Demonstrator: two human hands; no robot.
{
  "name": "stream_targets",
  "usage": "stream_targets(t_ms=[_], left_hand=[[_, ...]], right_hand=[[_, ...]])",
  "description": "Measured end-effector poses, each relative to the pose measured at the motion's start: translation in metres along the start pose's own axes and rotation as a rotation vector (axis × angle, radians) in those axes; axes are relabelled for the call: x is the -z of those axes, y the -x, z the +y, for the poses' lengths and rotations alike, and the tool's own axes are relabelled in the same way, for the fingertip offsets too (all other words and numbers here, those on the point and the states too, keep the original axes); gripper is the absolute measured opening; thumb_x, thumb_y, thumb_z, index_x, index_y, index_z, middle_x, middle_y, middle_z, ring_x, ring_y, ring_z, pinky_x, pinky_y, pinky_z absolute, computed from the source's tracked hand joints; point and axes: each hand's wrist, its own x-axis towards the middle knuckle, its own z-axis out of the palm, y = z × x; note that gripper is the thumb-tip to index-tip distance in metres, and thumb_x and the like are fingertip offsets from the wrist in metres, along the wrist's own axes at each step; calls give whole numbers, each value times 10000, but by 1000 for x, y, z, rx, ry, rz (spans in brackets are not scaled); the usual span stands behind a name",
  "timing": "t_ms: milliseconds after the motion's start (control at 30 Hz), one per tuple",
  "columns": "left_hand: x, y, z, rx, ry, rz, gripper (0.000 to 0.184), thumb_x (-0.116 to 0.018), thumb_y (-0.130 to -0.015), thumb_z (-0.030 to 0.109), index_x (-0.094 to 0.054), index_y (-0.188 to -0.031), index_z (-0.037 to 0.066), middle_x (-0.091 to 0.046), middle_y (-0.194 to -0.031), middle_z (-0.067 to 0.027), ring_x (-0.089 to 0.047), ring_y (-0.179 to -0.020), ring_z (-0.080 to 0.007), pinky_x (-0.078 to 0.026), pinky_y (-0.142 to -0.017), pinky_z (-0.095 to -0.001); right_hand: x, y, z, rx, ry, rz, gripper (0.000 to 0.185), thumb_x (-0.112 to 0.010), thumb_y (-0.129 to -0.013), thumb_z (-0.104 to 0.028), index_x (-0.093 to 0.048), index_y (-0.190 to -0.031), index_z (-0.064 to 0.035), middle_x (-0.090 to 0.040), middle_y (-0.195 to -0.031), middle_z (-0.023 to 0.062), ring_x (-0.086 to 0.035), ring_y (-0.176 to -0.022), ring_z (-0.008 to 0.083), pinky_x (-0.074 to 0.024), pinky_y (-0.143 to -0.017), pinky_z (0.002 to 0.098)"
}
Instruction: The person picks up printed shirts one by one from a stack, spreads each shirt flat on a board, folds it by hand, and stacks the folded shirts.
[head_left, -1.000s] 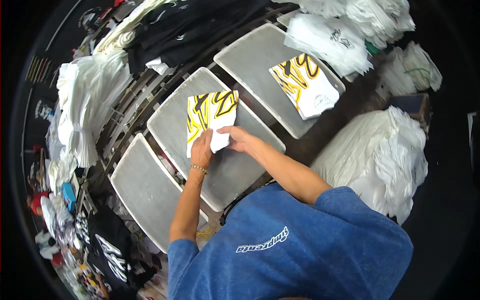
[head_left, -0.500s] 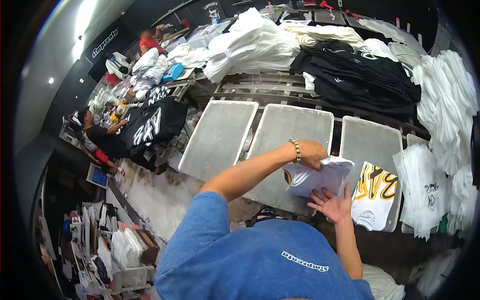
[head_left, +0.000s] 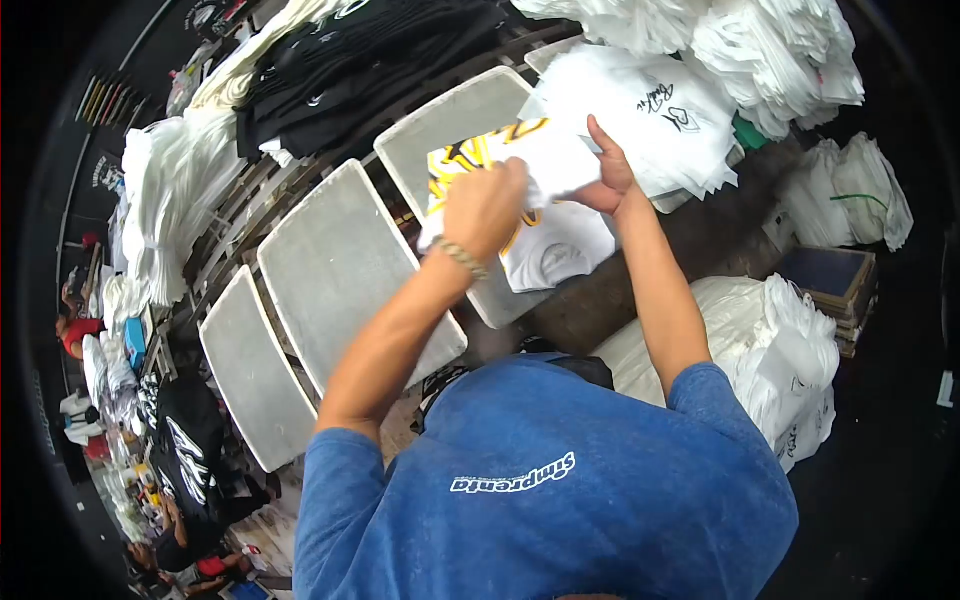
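A folded white shirt [head_left: 558, 160] with a yellow and black print is held above the third grey board [head_left: 410, 140]. My left hand [head_left: 487, 205], with a beaded bracelet at the wrist, is closed on its near left part, slightly blurred. At the shirt's right end is my right hand [head_left: 612, 180], thumb pointing up, its fingers wrapped under the cloth. Below the held shirt, another folded white shirt [head_left: 560, 247] with the same kind of print lies on that board and is partly covered.
Two more grey boards [head_left: 335, 265] [head_left: 255, 375] stand to the left. White cloth pieces [head_left: 640, 110] with black writing lie at the right. Black garments [head_left: 350, 70] are piled beyond. A large white bundle [head_left: 750, 350] is near my right side. People [head_left: 180, 535] are at lower left.
The held shirt has moved from the middle board to above the right-hand board and its folded shirt. My right hand, spread open half a second ago, now grips the shirt's edge. The view has turned.
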Motion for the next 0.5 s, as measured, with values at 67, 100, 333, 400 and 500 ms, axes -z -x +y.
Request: stream_targets(t_ms=[67, 100, 333, 400, 500], left_hand=[[-75, 5, 32, -6, -17, 30, 83, -538, -853, 106, -573, -843, 32, -646, -685, -158, -677, -585, -294, -526, -486, -399], [-102, 12, 52, 5, -1, -31, 84, -540, -849, 95, -581, -844, 23, -649, -680, -149, -685, -590, -277, -535, -492, -379], [-128, 40, 70, 101, 194, -249, 624, -705, -788, 522, -605, -1121, 4, -650, -1003, -232, -682, -794, -366, -533, -646, -460], [-121, 11, 20, 356, 477, -388, 661, -713, -779, 551, -601, -1122, -4, -582, -1165, -280, -644, -942, -404, -522, -729, -468], [-151, 3, -52, 740, 472, -57, 704, -726, -774, 534, -585, -1200, -9, -575, -1200, -304, -568, -1130, -424, -489, -896, -488]], right_hand=[[84, -9, -3, 120, 284, 190, 627, -542, -954, -482, -500, -1366, -11, -606, -1301, 153, -613, -1163, 250, -515, -948, 436], [130, -13, -4, 37, 433, 314, 544, -563, -959, -418, -553, -1307, 0, -667, -1194, 144, -655, -1071, 225, -551, -874, 379], [158, -12, 4, -182, 277, 304, 491, -541, -973, -404, -590, -1267, -14, -671, -1187, 140, -656, -1052, 242, -500, -967, 390], [164, -26, -3, -201, 286, 319, 476, -529, -986, -382, -575, -1281, -11, -661, -1209, 132, -655, -1063, 243, -502, -976, 406], [212, -65, -13, -89, 364, 241, 450, -506, -1001, -346, -545, -1328, -39, -633, -1268, 120, -624, -1134, 246, -484, -1007, 409]])
